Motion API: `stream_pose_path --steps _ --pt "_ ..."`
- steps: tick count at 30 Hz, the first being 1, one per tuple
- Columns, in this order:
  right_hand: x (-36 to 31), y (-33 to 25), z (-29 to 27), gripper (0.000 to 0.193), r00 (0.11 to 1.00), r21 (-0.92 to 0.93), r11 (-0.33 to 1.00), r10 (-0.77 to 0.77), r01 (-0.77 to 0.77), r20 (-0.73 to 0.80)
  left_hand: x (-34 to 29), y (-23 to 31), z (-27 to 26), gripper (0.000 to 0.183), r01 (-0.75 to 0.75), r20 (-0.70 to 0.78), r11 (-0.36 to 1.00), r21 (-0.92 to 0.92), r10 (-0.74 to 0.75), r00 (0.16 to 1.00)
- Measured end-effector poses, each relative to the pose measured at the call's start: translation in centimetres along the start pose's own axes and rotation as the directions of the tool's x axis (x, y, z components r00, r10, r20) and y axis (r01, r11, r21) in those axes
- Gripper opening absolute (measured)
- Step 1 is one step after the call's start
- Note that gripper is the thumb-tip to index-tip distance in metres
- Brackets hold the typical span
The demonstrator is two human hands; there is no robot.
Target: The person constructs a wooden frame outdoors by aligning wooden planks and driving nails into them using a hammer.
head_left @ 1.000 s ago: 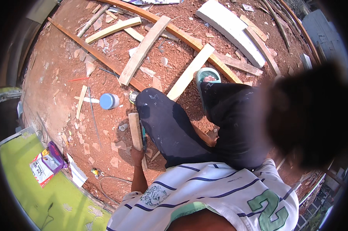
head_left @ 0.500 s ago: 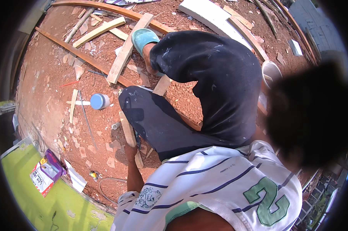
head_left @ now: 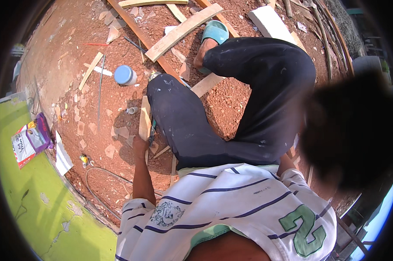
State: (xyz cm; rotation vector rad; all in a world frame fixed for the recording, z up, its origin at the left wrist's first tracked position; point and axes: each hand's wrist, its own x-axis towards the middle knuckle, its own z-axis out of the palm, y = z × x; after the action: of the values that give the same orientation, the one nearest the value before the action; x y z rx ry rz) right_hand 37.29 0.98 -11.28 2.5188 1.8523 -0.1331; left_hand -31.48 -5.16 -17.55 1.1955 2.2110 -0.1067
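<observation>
My left hand [head_left: 140,145] is closed around the lower part of a short wooden plank [head_left: 144,118] beside my left knee. A slim dark and green object [head_left: 152,132] lies along the plank's right side, partly behind my leg; I cannot make out its kind. Close to the plank's left edge is a small grey pipe piece [head_left: 131,110]. Part of my right forearm [head_left: 286,163] shows past my right thigh, but the hand itself is hidden behind my leg and shirt.
A blue-lidded tub [head_left: 124,75] stands on reddish rubble. Long wooden beams [head_left: 184,31] cross near my sandalled foot [head_left: 215,32]. A white block [head_left: 272,25] lies at the far right. On the left, a purple and white bag [head_left: 33,140] rests on a green surface [head_left: 44,217].
The view has shifted, so the ground and tub appear higher and farther right. My left hand still grips the plank. More of my right forearm shows beside my thigh.
</observation>
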Motion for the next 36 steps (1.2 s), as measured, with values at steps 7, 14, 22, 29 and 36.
stream_pose_path --steps 7,14,22,29,36 --pt "1.8 1.6 -3.8 0.048 0.993 0.253 0.967 -0.062 0.036 0.095 -0.2 3.2 -0.6 0.067 -0.07 -0.011 0.995 -0.07 0.069 0.998" --pt "11.3 0.9 -3.5 0.05 0.992 0.4 0.915 0.002 -0.053 0.128 -4.4 -0.8 -8.2 0.059 0.098 0.222 0.932 -0.348 -0.02 0.975" --pt "27.3 6.5 -1.4 0.079 0.977 -0.113 0.988 -0.085 0.108 0.194 2.9 9.3 -19.9 0.062 -0.068 0.011 0.946 -0.318 0.075 0.997" --pt "33.6 4.2 -0.5 0.099 0.608 -0.057 0.952 -0.144 0.3 0.781 13.8 16.7 -26.2 0.066 -0.135 -0.312 0.988 0.079 0.153 0.938" --pt "32.7 1.0 -2.5 0.076 0.643 0.017 0.96 -0.201 0.281 0.739 23.7 24.5 -24.8 0.064 -0.144 -0.341 0.99 -0.002 0.135 0.93"
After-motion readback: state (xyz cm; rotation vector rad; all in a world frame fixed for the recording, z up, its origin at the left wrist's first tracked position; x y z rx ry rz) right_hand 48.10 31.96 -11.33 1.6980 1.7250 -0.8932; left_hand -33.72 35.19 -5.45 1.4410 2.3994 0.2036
